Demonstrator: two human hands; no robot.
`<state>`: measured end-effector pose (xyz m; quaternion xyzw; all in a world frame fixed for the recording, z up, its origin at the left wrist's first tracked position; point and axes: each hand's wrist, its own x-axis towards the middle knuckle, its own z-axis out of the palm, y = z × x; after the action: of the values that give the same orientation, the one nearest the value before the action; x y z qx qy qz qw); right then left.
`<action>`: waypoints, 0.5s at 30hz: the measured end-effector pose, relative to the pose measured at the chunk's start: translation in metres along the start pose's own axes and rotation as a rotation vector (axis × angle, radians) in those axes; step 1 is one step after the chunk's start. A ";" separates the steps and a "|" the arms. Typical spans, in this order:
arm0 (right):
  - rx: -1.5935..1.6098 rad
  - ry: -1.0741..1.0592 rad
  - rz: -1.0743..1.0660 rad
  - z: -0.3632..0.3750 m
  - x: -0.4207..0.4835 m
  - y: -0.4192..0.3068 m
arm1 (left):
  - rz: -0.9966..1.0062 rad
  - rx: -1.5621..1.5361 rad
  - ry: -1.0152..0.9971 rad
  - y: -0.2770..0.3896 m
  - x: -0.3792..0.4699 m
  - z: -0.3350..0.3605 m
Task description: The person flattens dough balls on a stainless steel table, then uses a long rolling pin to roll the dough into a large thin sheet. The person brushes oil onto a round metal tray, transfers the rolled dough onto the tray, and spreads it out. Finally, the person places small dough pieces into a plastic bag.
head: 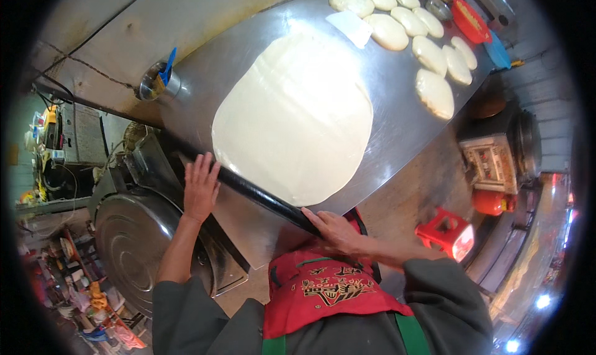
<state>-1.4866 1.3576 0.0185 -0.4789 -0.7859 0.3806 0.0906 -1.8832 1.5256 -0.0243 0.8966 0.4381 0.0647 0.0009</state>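
A large sheet of flattened dough lies spread on the metal worktop, its upper part washed out by glare. Along the dough's near edge runs a thick black rolling pin, slanting down to the right. My left hand lies over the pin's left part, with its fingers straight and slightly spread. At the pin's right end is my right hand, its palm over the pin and its fingers pointing up and left. The underside of each hand is hidden.
Several oval dough pieces and a white scraper lie at the upper right. A metal cup holds a blue-handled brush. A round griddle stands left. A red stool is on the floor at right.
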 end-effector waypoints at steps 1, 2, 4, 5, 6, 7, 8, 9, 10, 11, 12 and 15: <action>-0.036 -0.133 -0.014 -0.025 -0.006 0.015 | -0.008 0.013 0.166 0.005 0.000 -0.005; -0.104 -0.175 -0.107 -0.053 -0.013 0.033 | 0.004 0.037 0.296 0.012 -0.001 -0.011; -0.194 -0.209 -0.194 -0.109 -0.012 0.078 | -0.056 0.051 0.324 0.040 -0.003 -0.023; -0.295 -0.175 -0.207 -0.137 -0.004 0.103 | -0.093 0.024 0.296 0.059 -0.009 -0.032; -0.342 -0.227 -0.115 -0.166 0.008 0.129 | -0.166 -0.005 0.213 0.087 -0.009 -0.034; -0.480 -0.102 -0.218 -0.193 0.021 0.152 | -0.162 -0.042 0.283 0.119 -0.006 -0.033; -0.570 -0.074 -0.235 -0.218 0.042 0.174 | -0.302 -0.087 0.232 0.153 0.001 -0.027; -0.644 -0.042 -0.295 -0.243 0.064 0.194 | -0.365 -0.131 0.289 0.187 0.012 -0.016; -0.687 -0.082 -0.296 -0.265 0.089 0.211 | -0.503 -0.149 0.245 0.222 0.023 -0.006; -0.717 -0.064 -0.339 -0.285 0.116 0.226 | -0.603 -0.174 0.268 0.253 0.038 0.007; -0.714 -0.006 -0.464 -0.303 0.144 0.239 | -0.691 -0.153 0.289 0.276 0.055 0.020; -0.693 -0.036 -0.631 -0.335 0.222 0.274 | -0.901 -0.133 0.245 0.321 0.096 0.040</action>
<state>-1.2454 1.7803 0.0142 -0.2117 -0.9754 0.0576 0.0230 -1.5682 1.4057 -0.0345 0.6008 0.7754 0.1914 0.0347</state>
